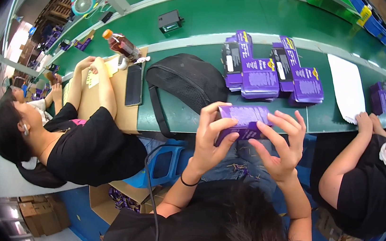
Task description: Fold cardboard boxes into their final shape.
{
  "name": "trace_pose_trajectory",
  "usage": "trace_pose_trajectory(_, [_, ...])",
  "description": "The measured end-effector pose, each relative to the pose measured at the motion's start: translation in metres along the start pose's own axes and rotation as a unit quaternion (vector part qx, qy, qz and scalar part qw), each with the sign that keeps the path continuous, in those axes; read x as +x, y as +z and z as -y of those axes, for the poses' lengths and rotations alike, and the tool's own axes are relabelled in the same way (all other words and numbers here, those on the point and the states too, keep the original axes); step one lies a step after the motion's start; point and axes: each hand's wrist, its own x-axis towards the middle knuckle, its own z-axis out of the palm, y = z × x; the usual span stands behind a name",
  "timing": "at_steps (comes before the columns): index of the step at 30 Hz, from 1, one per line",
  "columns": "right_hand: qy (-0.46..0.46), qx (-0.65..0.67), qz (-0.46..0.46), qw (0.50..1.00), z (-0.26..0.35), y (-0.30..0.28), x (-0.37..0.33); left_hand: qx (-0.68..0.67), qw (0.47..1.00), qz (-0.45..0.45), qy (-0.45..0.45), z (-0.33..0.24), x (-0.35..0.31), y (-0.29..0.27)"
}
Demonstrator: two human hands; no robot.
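Observation:
Above my lap, in front of the table's near edge, I hold a small purple carton box (247, 113) up between both hands. My left hand (211, 134) grips its left end, with the thumb below and the fingers along the side and front. My right hand (281, 147) is at its right end, the index fingertip pressed on the front face and the other fingers raised and bent. Just beyond the box lie two stacks of flat purple cartons, a left stack (258, 78) and a right stack (304, 83).
A black bag (186, 79) lies left of the stacks, beside a phone (134, 84) and a drink bottle (121, 45). Co-workers sit on both sides. White paper (346, 88) lies to the right. Beyond a rail runs a green conveyor (243, 12) carrying a black box (170, 21).

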Motion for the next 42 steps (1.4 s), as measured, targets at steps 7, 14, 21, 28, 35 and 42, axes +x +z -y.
trace_pose_trajectory(7, [-0.023, -0.024, 0.024, 0.999, 0.004, 0.001, 0.020, 0.001, 1.000, -0.027, 0.006, 0.003, -0.003, 0.000])
trace_pose_trajectory(14, [-0.034, -0.010, 0.023, 0.999, -0.002, 0.005, 0.021, 0.020, 0.999, -0.041, -0.001, 0.003, -0.002, -0.001])
trace_pose_trajectory(21, [-0.005, 0.071, 0.041, 0.997, -0.009, 0.004, 0.024, 0.008, 0.999, -0.039, 0.011, 0.009, -0.004, 0.002])
trace_pose_trajectory(28, [0.024, 0.140, 0.088, 0.986, -0.017, 0.005, 0.021, 0.047, 0.999, 0.010, 0.007, 0.009, -0.006, -0.010])
trace_pose_trajectory(35, [0.034, 0.147, 0.101, 0.983, -0.018, 0.003, 0.020, 0.030, 0.999, 0.028, -0.026, 0.008, -0.005, -0.004])
trace_pose_trajectory(42, [0.185, 0.304, 0.162, 0.921, -0.025, 0.008, 0.020, 0.057, 0.995, 0.082, -0.008, 0.005, 0.004, -0.008])
